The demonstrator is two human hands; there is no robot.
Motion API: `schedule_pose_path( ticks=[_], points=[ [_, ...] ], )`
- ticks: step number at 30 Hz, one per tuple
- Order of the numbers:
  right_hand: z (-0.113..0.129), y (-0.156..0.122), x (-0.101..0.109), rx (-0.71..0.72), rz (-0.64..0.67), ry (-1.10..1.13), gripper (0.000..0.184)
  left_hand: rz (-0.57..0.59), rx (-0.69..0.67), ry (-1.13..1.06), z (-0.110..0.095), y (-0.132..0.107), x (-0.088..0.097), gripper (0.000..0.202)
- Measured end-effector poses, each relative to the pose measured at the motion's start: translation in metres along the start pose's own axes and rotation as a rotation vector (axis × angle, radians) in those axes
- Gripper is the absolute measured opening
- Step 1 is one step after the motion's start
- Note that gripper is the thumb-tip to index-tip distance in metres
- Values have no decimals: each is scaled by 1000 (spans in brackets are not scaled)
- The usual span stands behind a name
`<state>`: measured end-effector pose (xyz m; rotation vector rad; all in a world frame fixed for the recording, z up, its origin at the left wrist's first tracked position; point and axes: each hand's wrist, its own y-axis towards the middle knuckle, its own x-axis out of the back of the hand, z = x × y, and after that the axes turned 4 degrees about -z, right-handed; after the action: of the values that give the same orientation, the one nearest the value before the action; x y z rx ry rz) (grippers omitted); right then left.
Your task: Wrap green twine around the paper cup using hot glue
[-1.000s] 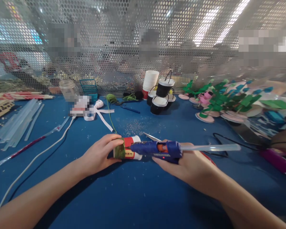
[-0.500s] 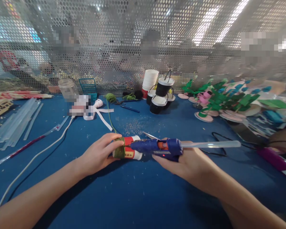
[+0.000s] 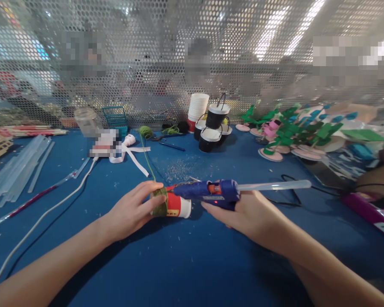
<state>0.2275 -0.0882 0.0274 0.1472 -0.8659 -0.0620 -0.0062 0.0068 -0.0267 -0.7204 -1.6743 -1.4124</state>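
My left hand (image 3: 132, 209) is closed around a red and white paper cup (image 3: 176, 206) lying on its side, its white rim toward the right. Green yarn (image 3: 160, 204) is wound round the cup's left part, under my fingers, and a strand runs back to a green yarn ball (image 3: 145, 131). My right hand (image 3: 248, 213) grips a blue hot glue gun (image 3: 208, 191) with a small red light lit. The gun's nozzle points left at the far side of the cup, by the edge of the yarn; whether it touches is unclear. A clear glue stick (image 3: 275, 186) sticks out behind it.
Behind stand stacked paper cups (image 3: 198, 106) and black cups with handles (image 3: 210, 140). Glue sticks (image 3: 22, 166) and a white cable (image 3: 56, 209) lie left. Green paper plants (image 3: 284, 136) and a purple power strip (image 3: 371, 213) are right. A perforated metal screen (image 3: 147, 64) closes the back.
The glue gun's nozzle has shifted from over the cup's middle to its far side. The cup is tilted a little, its rim end now nearer me. The view has shifted slightly.
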Motion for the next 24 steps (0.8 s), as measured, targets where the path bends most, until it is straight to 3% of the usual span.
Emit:
schedule_pose_path(
  ticks=[9,15,24],
  points=[
    [5,-4,4,-13,-37,1,15,-49,-66,62,-1,2,2,30],
    [3,0,5,-7,-31,43,25,-69,-125,140,-4,4,5,26],
    [4,0,5,-42,-15,49,26,-70,-156,161,-4,4,4,25]
  ],
)
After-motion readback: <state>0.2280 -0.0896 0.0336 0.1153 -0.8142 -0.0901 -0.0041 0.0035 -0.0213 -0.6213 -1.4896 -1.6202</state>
